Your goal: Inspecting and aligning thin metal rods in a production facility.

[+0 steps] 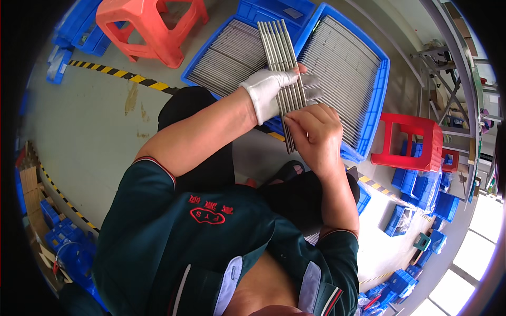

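Observation:
A flat row of several long, thin metal rods [278, 48] is held up in front of me, leaning slightly with its upper end to the left. My left hand [265, 94], in a white glove with fingertips exposed, is closed around the middle of the row. My bare right hand [320, 134] is curled against the rods' lower right side, thumb and fingers pinching there; its exact grip is partly hidden. Behind the hands are two blue crates, a left one [191, 72] and a right one [386, 79], both filled with rows of similar rods.
An orange-red stool [153, 34] stands at the upper left, a red stool [408, 138] at the right. Black-and-yellow tape [124, 77] marks the floor. A metal frame [448, 79] rises along the right. Blue bins [403, 221] stand at the lower right, others at the left edge.

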The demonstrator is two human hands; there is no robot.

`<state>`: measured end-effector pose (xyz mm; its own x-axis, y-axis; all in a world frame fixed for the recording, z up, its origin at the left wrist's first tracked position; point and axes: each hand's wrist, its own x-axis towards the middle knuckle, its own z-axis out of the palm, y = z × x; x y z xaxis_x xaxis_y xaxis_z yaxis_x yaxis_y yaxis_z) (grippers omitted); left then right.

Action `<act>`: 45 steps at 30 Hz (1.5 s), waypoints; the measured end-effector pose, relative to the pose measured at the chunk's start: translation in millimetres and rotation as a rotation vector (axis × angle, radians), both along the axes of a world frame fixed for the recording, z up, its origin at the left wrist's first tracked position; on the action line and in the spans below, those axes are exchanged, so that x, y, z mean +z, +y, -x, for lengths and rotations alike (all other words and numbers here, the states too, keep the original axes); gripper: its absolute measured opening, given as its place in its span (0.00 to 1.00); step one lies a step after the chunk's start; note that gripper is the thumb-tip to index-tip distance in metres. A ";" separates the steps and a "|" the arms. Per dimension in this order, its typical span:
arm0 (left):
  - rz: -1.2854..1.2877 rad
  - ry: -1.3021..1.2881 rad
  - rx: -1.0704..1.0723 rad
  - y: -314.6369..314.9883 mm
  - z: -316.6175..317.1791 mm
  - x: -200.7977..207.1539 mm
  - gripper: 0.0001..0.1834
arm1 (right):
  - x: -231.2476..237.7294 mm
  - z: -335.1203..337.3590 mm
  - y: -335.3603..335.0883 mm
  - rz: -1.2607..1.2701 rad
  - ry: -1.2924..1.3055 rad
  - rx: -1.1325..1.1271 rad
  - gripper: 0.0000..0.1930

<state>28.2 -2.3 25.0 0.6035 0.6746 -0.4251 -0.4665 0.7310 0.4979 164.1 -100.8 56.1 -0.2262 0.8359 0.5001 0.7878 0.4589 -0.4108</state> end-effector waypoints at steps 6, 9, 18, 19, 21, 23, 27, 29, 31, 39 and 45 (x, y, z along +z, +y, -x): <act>0.010 -0.038 -0.022 -0.1 1.6 -1.6 0.13 | 5.5 -8.4 -4.9 0.025 0.117 -0.074 0.04; 0.022 -0.024 -0.011 0.5 1.3 1.3 0.13 | 1.2 -7.4 -1.1 0.057 0.129 -0.071 0.03; 0.023 -0.039 -0.013 0.3 2.5 1.5 0.12 | -0.1 -10.9 -1.3 0.041 0.046 -0.029 0.04; 0.030 -0.035 -0.009 0.7 1.6 1.1 0.12 | -0.1 -10.5 -0.5 0.052 0.029 -0.018 0.04; 0.028 -0.021 -0.006 0.9 0.7 0.5 0.12 | -0.3 -8.4 1.4 0.065 0.021 -0.002 0.04; 0.011 -0.003 -0.008 0.8 0.6 0.4 0.12 | 1.0 -7.7 0.4 0.047 -0.017 -0.011 0.04; 0.032 -0.019 -0.021 0.8 1.9 0.2 0.13 | 5.6 -11.1 -3.2 0.035 0.074 -0.060 0.04; 0.033 -0.032 -0.024 1.5 2.2 -0.2 0.13 | 5.3 -12.6 -2.8 0.036 0.091 -0.084 0.04; 0.025 -0.035 -0.020 1.4 3.1 -1.2 0.13 | 2.8 -13.0 0.0 0.047 0.085 -0.095 0.04; 0.046 -0.065 -0.025 1.9 2.9 -4.4 0.13 | 0.5 -14.2 -1.9 0.015 -0.001 -0.045 0.04; 0.025 -0.019 -0.024 1.5 2.1 -3.0 0.12 | 0.7 -10.6 0.3 0.018 0.009 -0.059 0.04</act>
<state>26.1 -0.7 22.0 0.6274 0.6489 -0.4303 -0.4576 0.7544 0.4706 174.7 -100.5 56.8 -0.1717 0.8567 0.4864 0.8094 0.4041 -0.4262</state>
